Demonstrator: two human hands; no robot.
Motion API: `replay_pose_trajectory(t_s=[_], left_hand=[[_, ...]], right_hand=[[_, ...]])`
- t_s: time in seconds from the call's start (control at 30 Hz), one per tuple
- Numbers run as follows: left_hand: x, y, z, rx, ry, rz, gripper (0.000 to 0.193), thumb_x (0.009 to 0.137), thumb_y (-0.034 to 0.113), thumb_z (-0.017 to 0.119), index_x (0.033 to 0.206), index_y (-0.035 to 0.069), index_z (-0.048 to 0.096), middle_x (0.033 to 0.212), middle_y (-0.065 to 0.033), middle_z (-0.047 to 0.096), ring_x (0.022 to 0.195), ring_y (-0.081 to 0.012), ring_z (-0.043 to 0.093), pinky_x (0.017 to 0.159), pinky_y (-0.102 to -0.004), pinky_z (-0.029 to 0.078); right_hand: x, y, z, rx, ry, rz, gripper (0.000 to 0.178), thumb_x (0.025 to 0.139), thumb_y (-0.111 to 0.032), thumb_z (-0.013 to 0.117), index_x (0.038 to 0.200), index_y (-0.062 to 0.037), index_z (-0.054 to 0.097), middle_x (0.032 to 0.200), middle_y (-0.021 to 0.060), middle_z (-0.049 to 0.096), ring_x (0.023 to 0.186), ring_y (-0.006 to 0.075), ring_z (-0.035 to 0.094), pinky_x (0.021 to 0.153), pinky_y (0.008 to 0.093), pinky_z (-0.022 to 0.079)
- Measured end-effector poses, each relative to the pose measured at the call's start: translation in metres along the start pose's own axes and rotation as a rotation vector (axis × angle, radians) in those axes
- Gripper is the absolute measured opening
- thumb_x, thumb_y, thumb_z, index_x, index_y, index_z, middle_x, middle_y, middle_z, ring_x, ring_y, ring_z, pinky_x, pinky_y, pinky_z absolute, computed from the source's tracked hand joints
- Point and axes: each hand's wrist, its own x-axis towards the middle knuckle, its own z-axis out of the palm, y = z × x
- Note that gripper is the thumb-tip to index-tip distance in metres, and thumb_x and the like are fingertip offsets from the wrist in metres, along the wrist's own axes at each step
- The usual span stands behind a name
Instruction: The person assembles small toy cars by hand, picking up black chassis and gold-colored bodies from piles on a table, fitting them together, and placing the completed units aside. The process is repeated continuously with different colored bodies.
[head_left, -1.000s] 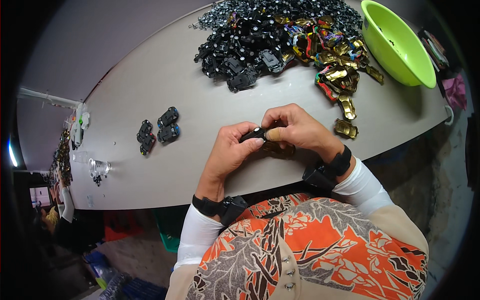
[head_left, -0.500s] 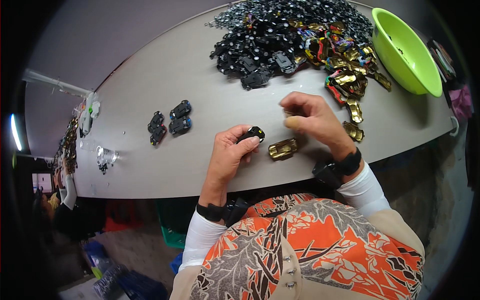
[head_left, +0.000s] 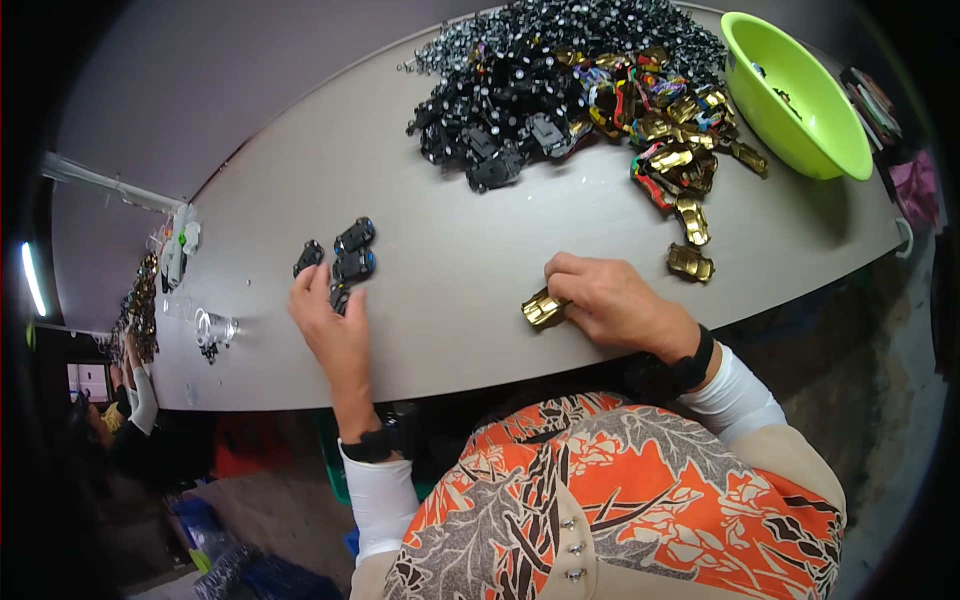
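Note:
My left hand (head_left: 332, 325) is at a small group of black toy cars on the left of the table. Its thumb and fingers are around one black toy car (head_left: 340, 297), partly covered by the hand. Just beyond are two black cars with blue on their wheels (head_left: 354, 264), and another black car (head_left: 308, 257) lies to their left. My right hand (head_left: 605, 300) grips one end of a gold toy car body (head_left: 543, 309) near the table's front edge. Its fingers hide the far end of that body.
A heap of black car bases (head_left: 500, 110) and shiny small parts lies at the back. Gold and coloured car bodies (head_left: 690, 150) spread beside it. A green basin (head_left: 800, 110) stands at the right; a clear cup (head_left: 213, 328) is at far left. Another person's arm (head_left: 143, 385) shows beyond.
My left hand has carried the black toy car left to the group. My right hand has come down onto the gold car body and taken hold of it.

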Motion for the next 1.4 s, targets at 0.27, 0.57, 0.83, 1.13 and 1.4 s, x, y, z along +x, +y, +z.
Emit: replay_pose_trajectory(t_s=[0.27, 0.57, 0.83, 1.13, 1.4], left_hand=[[0.062, 0.104, 0.087, -0.402, -0.183, 0.193, 0.032, 0.068, 0.004, 0.066, 0.100, 0.005, 0.060, 0.096, -0.0105, 0.060, 0.094, -0.0295, 0.054, 0.078, -0.0380, 0.044], [0.068, 0.105, 0.102, -0.441, -0.366, 0.049, 0.033, 0.063, 0.005, 0.069, 0.096, 0.004, 0.064, 0.087, -0.0057, 0.060, 0.086, -0.0206, 0.056, 0.074, -0.0343, 0.046], [0.027, 0.116, 0.071, -1.173, -0.701, -0.383, 0.036, 0.071, -0.002, 0.065, 0.106, -0.001, 0.058, 0.095, -0.0067, 0.063, 0.087, -0.0113, 0.059, 0.074, -0.0254, 0.050], [0.024, 0.124, 0.080, -1.812, -0.775, -0.756, 0.037, 0.077, -0.002, 0.064, 0.112, -0.002, 0.052, 0.093, -0.0097, 0.061, 0.082, -0.0174, 0.064, 0.070, -0.0321, 0.057], [0.018, 0.120, 0.087, -1.591, -0.726, -0.615, 0.038, 0.075, -0.001, 0.066, 0.113, -0.001, 0.057, 0.095, -0.0073, 0.063, 0.079, -0.0119, 0.060, 0.071, -0.0273, 0.052]], right_hand=[[0.010, 0.000, -0.016, -0.027, 0.071, 0.122, 0.021, 0.069, -0.003, 0.058, 0.089, -0.0032, 0.053, 0.086, 0.0117, 0.051, 0.075, 0.0333, 0.056, 0.063, 0.0427, 0.045], [0.014, 0.025, -0.020, 0.025, 0.254, 0.182, 0.029, 0.067, -0.004, 0.057, 0.095, -0.0029, 0.055, 0.088, 0.0135, 0.053, 0.074, 0.0347, 0.056, 0.065, 0.0430, 0.045], [0.026, 0.016, -0.020, 0.201, 0.244, 0.182, 0.046, 0.064, -0.001, 0.060, 0.108, -0.0031, 0.051, 0.092, 0.0136, 0.056, 0.067, 0.0277, 0.056, 0.061, 0.0358, 0.047], [0.035, 0.018, -0.004, 1.057, 0.589, 0.299, 0.036, 0.076, -0.003, 0.067, 0.106, 0.0021, 0.047, 0.089, 0.0041, 0.055, 0.074, 0.0061, 0.053, 0.061, 0.0215, 0.047], [0.034, 0.013, -0.011, 0.946, 0.475, 0.416, 0.027, 0.077, -0.003, 0.065, 0.101, 0.0003, 0.052, 0.089, 0.0029, 0.058, 0.074, 0.0047, 0.054, 0.063, 0.0190, 0.045]])
